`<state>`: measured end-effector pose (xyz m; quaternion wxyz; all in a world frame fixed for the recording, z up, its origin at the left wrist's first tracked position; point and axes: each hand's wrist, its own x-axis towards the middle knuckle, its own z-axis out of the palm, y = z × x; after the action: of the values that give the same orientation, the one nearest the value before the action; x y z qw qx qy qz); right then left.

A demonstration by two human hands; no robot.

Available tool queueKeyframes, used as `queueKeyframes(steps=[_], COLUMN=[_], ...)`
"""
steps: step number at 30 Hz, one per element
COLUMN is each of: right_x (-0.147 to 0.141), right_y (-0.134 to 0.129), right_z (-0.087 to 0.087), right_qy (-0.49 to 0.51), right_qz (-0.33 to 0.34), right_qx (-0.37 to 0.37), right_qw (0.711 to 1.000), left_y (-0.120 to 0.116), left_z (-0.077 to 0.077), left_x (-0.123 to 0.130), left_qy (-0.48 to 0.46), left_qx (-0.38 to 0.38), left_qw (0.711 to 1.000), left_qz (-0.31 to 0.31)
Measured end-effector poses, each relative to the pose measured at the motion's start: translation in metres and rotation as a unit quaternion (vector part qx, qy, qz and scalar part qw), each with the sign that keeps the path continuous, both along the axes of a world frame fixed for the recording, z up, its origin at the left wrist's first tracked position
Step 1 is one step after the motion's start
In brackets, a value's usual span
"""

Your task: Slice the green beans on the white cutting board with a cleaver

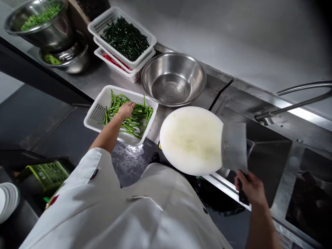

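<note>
My left hand (126, 109) reaches into a white perforated basket (95, 112), its fingers curled onto long, thin green chilies (133, 124). The chilies partly hide the fingertips. My right hand (251, 186) is wrapped around the dark handle of a broad cleaver (234, 145). The cleaver's blade lies against the right edge of a thick, round white cutting board (192, 138), whose top is stained pale green. Behind the board stands a wide steel bowl (173, 84) with a wet-looking bottom.
Stacked white baskets (153, 39) hold dark green vegetables and red pieces. Steel bowls (49, 34) with chopped greens stand at the back left. A sink (269, 155) with a bent metal faucet (298, 105) lies right. Below are a black-lined bin (218, 200) and a green crate (49, 176).
</note>
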<state>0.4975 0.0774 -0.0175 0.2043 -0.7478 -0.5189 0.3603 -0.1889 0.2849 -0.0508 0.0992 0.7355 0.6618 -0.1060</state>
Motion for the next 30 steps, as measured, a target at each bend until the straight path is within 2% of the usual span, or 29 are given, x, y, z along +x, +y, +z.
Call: queueKeyframes(steps=[4,6,9,12,17,20,26,30], right_x=[-0.070,-0.095,-0.114,-0.118,-0.113,-0.113,-0.117,-0.117], right_y=[-0.021,-0.027,-0.033,-0.039,-0.047,-0.051,-0.052,-0.051], right_z=[0.002,-0.001,-0.008,-0.018,-0.036,-0.039,-0.037,-0.039], right_qy=[0.020,-0.024,-0.094,-0.128,-0.179,-0.198,-0.210,-0.202], right_qz=[0.029,0.042,0.052,0.064,0.088,0.101,0.107,0.092], right_qx=[-0.070,-0.076,-0.038,0.019,0.115,0.115,0.100,0.096], right_qw=[0.997,0.996,0.993,0.989,0.973,0.968,0.967,0.970], left_y=[0.040,0.046,0.041,0.033,0.033,0.035,0.040,0.034], left_z=[-0.023,-0.035,-0.044,-0.043,-0.040,-0.040,-0.040,-0.041], left_x=[-0.014,-0.013,-0.007,-0.007,-0.020,-0.024,-0.019,-0.014], left_qy=[-0.021,-0.012,0.015,0.040,0.054,0.062,0.046,0.053], left_qx=[-0.082,-0.078,-0.041,-0.035,-0.100,-0.114,-0.077,-0.079], left_qw=[0.996,0.996,0.997,0.995,0.982,0.977,0.988,0.990], left_qz=[-0.036,-0.049,-0.071,-0.086,-0.152,-0.171,-0.126,-0.108])
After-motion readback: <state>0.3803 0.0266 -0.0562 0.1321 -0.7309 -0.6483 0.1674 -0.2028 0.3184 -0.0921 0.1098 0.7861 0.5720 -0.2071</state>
